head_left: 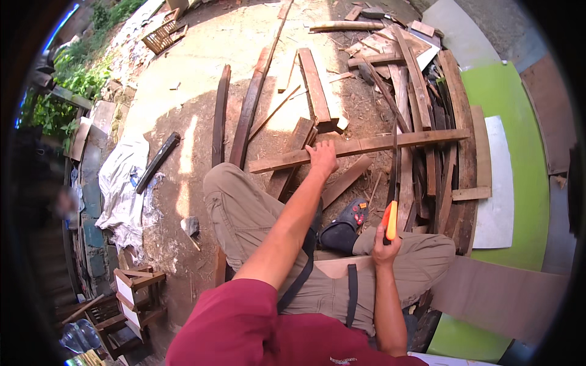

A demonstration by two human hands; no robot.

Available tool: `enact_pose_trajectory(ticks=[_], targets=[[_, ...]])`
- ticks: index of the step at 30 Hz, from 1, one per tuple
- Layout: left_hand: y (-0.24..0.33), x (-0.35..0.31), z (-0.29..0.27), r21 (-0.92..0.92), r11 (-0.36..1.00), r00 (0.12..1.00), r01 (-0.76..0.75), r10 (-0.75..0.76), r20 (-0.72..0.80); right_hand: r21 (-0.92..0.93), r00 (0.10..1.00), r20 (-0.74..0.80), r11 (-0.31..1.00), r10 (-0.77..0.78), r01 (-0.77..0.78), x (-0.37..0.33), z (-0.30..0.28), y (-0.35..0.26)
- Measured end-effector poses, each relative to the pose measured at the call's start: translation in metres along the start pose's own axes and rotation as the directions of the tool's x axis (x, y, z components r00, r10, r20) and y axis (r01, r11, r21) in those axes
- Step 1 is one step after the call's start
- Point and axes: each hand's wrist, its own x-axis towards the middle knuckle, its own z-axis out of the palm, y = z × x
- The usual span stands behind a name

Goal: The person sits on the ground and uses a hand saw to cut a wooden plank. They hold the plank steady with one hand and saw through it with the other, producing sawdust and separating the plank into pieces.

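Note:
A long wooden beam [372,144] lies crosswise in front of my knees. Underneath its left part is a shorter wood block [292,149]. My left hand [323,158] grips the beam left of its middle, fingers curled over the far edge. Closed round the yellow-orange and black handle of a handsaw [391,218] is my right hand [387,247], beside my bent right knee. The dark saw blade points away from me and crosses the beam right of its middle. Whether its teeth are in the wood I cannot tell. A dark clog [349,224] is on my foot below the beam.
Scrap timber [421,104] is piled at the right, next to green and white boards [513,146]. Long planks [250,110] stretch away ahead. On the left lie a white cloth sack [124,183], a dark wood piece [159,161] and a small wooden frame [137,299].

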Motion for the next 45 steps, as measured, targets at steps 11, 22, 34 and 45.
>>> enact_pose_trajectory(ticks=[11,22,34,45], targets=[[0.008,0.014,0.016,-0.167,0.945,0.940,-0.282,0.237,-0.246,-0.013,0.998,0.034,0.999,0.051,-0.051,-0.003,0.002,0.011],[-0.046,0.012,0.023,-0.310,0.830,0.874,-0.464,0.372,-0.313,-0.077,0.994,-0.070,0.994,-0.079,0.073,0.009,-0.003,-0.023],[-0.027,-0.002,0.004,-0.525,0.764,0.914,-0.375,0.398,-0.074,-0.021,0.989,-0.146,1.000,0.004,-0.007,0.005,-0.013,-0.027],[-0.024,-0.001,-0.020,-0.614,0.773,0.948,-0.158,0.293,0.126,0.005,0.986,-0.150,0.997,-0.075,0.077,0.010,-0.018,-0.027]])
